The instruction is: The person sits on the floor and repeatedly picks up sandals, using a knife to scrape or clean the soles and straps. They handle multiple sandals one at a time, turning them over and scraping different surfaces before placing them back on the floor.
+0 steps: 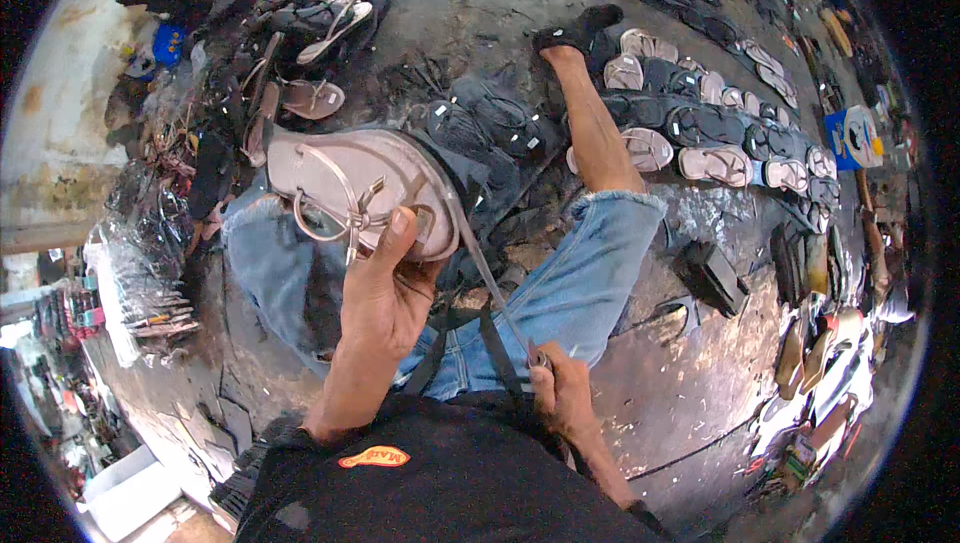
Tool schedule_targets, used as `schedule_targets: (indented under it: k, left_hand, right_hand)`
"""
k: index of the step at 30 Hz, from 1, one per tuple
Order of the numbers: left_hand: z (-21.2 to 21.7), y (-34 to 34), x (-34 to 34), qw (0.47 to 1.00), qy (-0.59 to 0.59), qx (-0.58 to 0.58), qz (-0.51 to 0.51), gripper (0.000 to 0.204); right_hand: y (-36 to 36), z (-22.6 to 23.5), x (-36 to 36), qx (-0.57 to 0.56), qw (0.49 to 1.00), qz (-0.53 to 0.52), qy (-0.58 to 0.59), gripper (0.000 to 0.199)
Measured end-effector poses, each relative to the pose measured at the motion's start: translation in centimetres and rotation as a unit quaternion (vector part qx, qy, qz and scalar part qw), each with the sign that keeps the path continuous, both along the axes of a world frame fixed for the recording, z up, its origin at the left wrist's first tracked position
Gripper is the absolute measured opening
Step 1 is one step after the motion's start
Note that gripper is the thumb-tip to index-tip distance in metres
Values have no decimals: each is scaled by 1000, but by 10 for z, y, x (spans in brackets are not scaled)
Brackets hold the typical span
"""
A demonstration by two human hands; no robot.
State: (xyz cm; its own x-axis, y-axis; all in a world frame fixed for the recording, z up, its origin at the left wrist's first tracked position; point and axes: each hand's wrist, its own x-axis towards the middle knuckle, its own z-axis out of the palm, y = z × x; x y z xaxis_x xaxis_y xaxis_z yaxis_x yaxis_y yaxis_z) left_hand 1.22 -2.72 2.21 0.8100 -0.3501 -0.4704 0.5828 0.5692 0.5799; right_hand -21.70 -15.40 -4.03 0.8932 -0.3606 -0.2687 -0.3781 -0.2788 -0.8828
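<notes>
My left hand (385,288) grips the heel end of a pale pink strappy sandal (345,183), holding it sole-down over my left knee. My right hand (562,393) is closed on the handle of a long thin metal blade (487,273), whose tip reaches up to the sandal's right edge near my left thumb. I sit on the floor in jeans and a black apron, right leg stretched out with a black sock on the foot (580,31).
A pile of black sandals (490,128) lies just beyond my knees. Rows of pink and black sandals (720,133) spread across the dark floor at right. More sandals and straps (300,53) are heaped at upper left. A small black box (715,273) sits right of my knee.
</notes>
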Motion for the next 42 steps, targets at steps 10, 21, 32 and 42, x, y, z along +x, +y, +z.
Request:
schedule_targets:
  k: [10, 21, 32, 42]
  left_hand:
    - [-42, 18, -11, 994, -4, 103, -43, 36]
    - [-42, 58, -19, 987, 13, 138, -78, 34]
    - [-37, 40, -28, 984, 20, 171, 54, 19]
    - [-41, 50, -34, 979, 59, 191, 35, 27]
  right_hand:
    - [-45, 3, 110, -95, 992, 79, -16, 35]
    - [-9, 19, 188, 60, 989, 85, -102, 28]
    - [2, 8, 40, 62, 990, 111, 59, 24]
    - [-3, -11, 135, 53, 990, 128, 9, 24]
